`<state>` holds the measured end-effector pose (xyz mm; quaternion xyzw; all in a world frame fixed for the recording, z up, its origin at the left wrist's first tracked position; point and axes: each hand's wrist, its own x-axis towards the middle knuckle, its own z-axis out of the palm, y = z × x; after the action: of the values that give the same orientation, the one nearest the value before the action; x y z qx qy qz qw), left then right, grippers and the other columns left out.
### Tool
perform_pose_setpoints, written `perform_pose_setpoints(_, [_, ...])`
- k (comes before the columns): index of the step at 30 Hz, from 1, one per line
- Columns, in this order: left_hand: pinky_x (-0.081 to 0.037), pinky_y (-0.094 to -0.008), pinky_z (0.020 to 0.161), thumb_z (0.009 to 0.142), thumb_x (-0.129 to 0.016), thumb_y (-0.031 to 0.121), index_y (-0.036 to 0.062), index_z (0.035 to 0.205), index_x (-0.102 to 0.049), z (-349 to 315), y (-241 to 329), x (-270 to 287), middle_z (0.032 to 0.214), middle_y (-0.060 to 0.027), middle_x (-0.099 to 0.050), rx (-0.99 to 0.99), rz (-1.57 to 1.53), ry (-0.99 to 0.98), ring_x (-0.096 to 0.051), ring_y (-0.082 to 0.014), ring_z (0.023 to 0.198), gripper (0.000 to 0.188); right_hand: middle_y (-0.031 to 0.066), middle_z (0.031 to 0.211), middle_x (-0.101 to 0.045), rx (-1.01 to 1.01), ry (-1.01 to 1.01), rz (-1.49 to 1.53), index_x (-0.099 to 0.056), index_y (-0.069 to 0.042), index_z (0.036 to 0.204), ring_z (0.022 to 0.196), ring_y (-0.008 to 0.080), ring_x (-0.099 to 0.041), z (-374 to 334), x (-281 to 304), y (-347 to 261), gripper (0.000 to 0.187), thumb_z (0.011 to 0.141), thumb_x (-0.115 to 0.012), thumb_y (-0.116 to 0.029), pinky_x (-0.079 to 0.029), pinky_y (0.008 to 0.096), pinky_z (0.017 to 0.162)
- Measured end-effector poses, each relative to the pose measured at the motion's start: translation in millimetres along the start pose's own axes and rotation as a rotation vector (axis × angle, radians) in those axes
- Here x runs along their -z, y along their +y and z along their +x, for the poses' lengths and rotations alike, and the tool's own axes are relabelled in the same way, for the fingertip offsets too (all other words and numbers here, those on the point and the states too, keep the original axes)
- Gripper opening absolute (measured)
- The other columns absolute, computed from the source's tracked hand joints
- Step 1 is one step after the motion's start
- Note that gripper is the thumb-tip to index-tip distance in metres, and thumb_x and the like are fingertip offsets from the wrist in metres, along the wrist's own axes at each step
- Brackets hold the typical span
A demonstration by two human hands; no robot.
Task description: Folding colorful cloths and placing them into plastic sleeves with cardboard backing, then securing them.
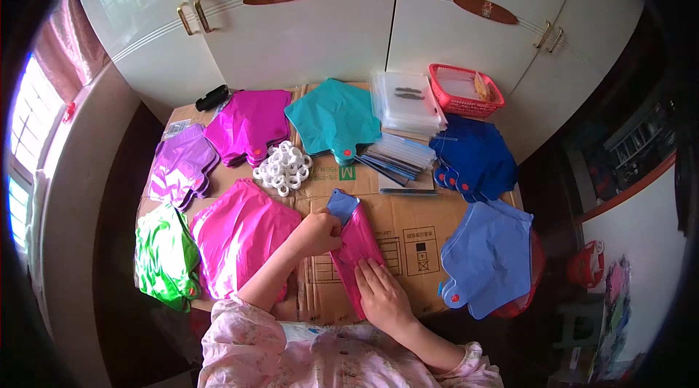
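Note:
A magenta foil balloon, folded into a long narrow strip, lies on the cardboard in front of me. A flat blue piece sticks out of its far end. The fingers of my left hand are curled closed at the strip's left edge, near that blue piece; the fingertips are partly hidden. My right hand lies flat on the strip's nearer part, fingers stretched out. Left of my left forearm rests a stack of flat pink foil balloons. A heap of small white rolls sits just beyond.
Stacks of green, lilac, purple, teal, dark blue and light blue balloons ring the cardboard. Clear plastic bags and a red basket stand at the back, before white cabinets.

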<state>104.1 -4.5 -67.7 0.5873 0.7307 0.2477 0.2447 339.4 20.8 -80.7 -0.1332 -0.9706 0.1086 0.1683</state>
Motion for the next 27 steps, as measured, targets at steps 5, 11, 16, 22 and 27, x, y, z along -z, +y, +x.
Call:
perform_pose_setpoints(5, [-0.049, -0.0367, 0.065, 0.061, -0.067, 0.015, 0.0010, 0.064, -0.058, -1, 0, 0, 0.073, -0.0151, -0.056, -0.012, -0.009, 0.004, -0.058, -0.0295, 0.072, 0.017, 0.0181, 0.125, -0.052, 0.002, 0.010, 0.015, -0.055, 0.005, 0.118, 0.122, 0.0305, -0.046, 0, 1, 0, 0.039, 0.083, -0.049, -0.012, -0.034, 0.0409, 0.107])
perform_pose_setpoints(11, [-0.050, -0.0376, 0.067, 0.064, -0.066, 0.012, 0.0017, 0.073, -0.058, -8, 13, -3, 0.078, -0.0150, -0.057, 0.009, 0.148, 0.149, -0.058, -0.0296, 0.072, 0.016, 0.0182, 0.125, -0.052, 0.010, 0.027, 0.035, -0.055, 0.005, 0.118, 0.122, 0.0309, -0.045, 0, 0, 0, 0.041, 0.081, -0.051, -0.013, -0.034, 0.0413, 0.106])
perform_pose_setpoints(16, [-0.051, -0.0368, 0.071, 0.071, -0.063, 0.009, 0.0022, 0.102, -0.062, -21, 37, -39, 0.084, -0.0123, -0.054, -0.540, 0.132, 0.137, -0.060, -0.0290, 0.079, 0.032, 0.0197, 0.122, -0.051, -0.006, 0.024, 0.088, -0.057, 0.003, 0.112, 0.120, 0.0361, -0.045, -3, -3, 3, 0.039, 0.075, -0.058, -0.009, -0.037, 0.0448, 0.103])
perform_pose_setpoints(22, [-0.053, -0.0360, 0.064, 0.075, -0.055, 0.013, 0.0039, 0.114, -0.060, -28, 63, -35, 0.084, -0.0101, -0.057, -0.372, 0.170, 0.000, -0.061, -0.0262, 0.072, 0.040, 0.0205, 0.113, -0.053, -0.010, 0.051, 0.143, -0.058, 0.003, 0.109, 0.115, 0.0373, -0.048, -2, -4, 3, 0.036, 0.076, -0.057, -0.011, -0.036, 0.0455, 0.105])
perform_pose_setpoints(27, [-0.052, -0.0406, 0.066, 0.076, -0.052, 0.013, 0.0040, 0.120, -0.057, -23, 61, -39, 0.084, -0.0142, -0.056, -0.231, 0.209, -0.067, -0.061, -0.0315, 0.070, 0.045, 0.0207, 0.113, -0.053, -0.001, 0.062, 0.122, -0.058, 0.003, 0.110, 0.115, 0.0370, -0.048, -2, -4, 4, 0.036, 0.076, -0.057, -0.011, -0.036, 0.0456, 0.104])
